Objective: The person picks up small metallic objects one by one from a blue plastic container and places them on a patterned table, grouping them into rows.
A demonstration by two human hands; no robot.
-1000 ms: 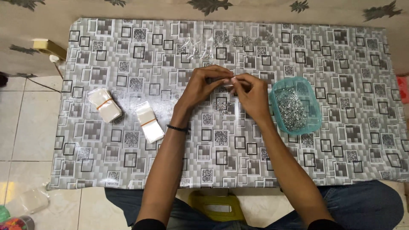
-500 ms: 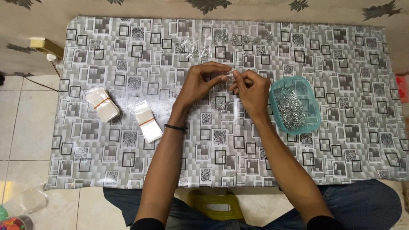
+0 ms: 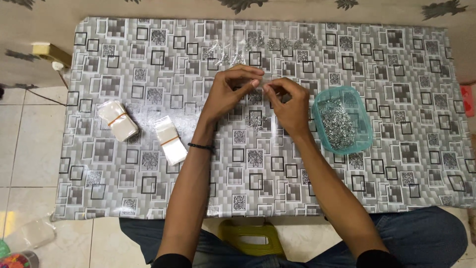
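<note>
My left hand [image 3: 230, 92] and my right hand [image 3: 290, 106] meet over the middle of the table, fingertips pinched together on a small clear plastic bag [image 3: 263, 85]. What is inside the bag is too small to tell. A teal plastic container [image 3: 364, 126] full of small metal pins sits just right of my right hand. Two rubber-banded bundles of clear bags [image 3: 118, 120] [image 3: 170, 140] lie to the left of my left forearm.
The table [image 3: 396, 183] has a grey square-patterned cover. Several small filled clear bags [image 3: 277, 43] lie in a row near its far edge. A yellow stool [image 3: 250, 238] shows between my knees. A power strip [image 3: 49, 53] sits off the table's left corner.
Both hands stay joined on the small bag; the fingers have shifted slightly while working it.
</note>
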